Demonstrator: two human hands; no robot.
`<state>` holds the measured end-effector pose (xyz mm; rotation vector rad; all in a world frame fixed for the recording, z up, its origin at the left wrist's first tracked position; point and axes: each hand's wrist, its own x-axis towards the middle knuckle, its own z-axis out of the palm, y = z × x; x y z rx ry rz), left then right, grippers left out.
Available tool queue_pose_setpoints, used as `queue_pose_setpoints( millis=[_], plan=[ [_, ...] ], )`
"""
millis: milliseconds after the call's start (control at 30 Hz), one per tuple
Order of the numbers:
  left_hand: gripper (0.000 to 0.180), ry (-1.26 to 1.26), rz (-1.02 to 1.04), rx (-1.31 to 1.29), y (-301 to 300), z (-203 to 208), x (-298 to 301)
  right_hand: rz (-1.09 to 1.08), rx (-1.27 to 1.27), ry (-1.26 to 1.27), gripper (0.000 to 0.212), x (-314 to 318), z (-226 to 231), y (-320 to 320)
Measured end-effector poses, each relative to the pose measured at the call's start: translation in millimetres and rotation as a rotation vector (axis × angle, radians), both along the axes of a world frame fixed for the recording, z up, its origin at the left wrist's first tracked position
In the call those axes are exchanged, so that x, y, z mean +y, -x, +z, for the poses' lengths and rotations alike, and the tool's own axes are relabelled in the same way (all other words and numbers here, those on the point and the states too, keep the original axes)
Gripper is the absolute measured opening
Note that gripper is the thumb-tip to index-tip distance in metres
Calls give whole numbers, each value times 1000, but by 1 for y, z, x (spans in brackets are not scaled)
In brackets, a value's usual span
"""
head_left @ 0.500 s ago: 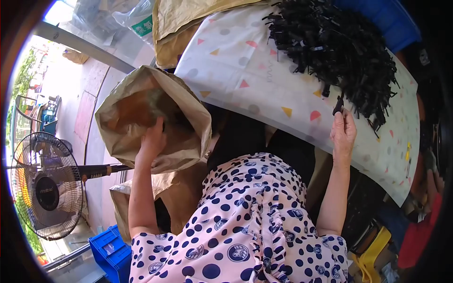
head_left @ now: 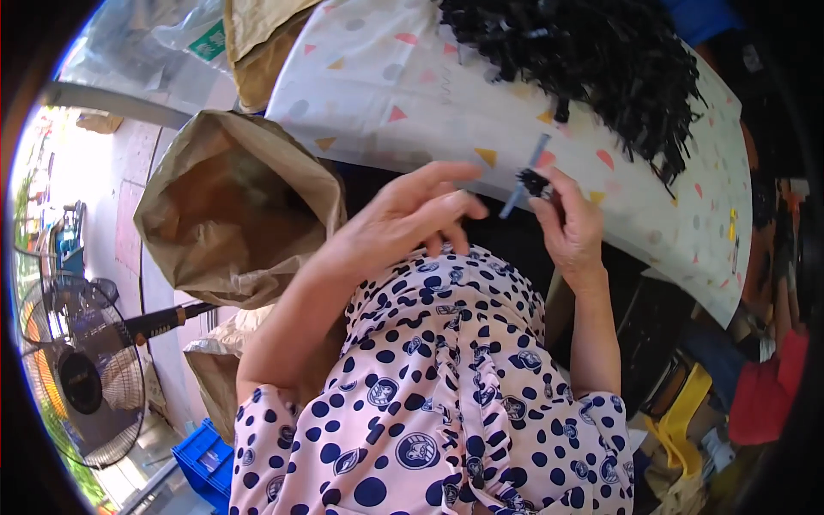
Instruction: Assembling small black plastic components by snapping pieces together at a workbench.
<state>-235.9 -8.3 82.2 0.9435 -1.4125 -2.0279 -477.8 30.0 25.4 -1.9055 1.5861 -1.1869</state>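
Over the near edge of the table, my right hand [head_left: 571, 215] pinches a small black piece [head_left: 534, 182] between thumb and forefinger. A thin grey-blue rod [head_left: 542, 148] slants across that piece; whether it passes through it I cannot tell. Just left of it is my left hand [head_left: 425, 206], its fingers apart and nothing seen in them, slightly blurred. On the patterned white tablecloth [head_left: 369, 86] lies a big heap of small black pieces [head_left: 592, 77], beyond my right hand. An open brown paper sack [head_left: 163, 227] stands at my left, its inside mostly in shadow.
A standing fan [head_left: 84, 386] is at the far left, its dark pole reaching toward the sack. Lower left there is a blue crate [head_left: 206, 468]. More brown paper [head_left: 257, 43] lies at the table's left end. Yellow straps [head_left: 682, 421] and red cloth [head_left: 760, 399] lie at the right.
My left hand has come out of the sack and over to the right. My right hand has drawn back from the heap with a black piece; the grey-blue rod now shows.
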Motion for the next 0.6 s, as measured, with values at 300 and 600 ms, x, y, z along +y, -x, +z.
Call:
queue_pose_setpoints(
  millis=[300,600],
  plan=[
    [36,-386,-136,77,47,-42,-14,155,269,182,38,12,-13,14],
    [46,-474,-304,149,53,-58,-13,291,400,319,29,20,-16,31]
  ],
)
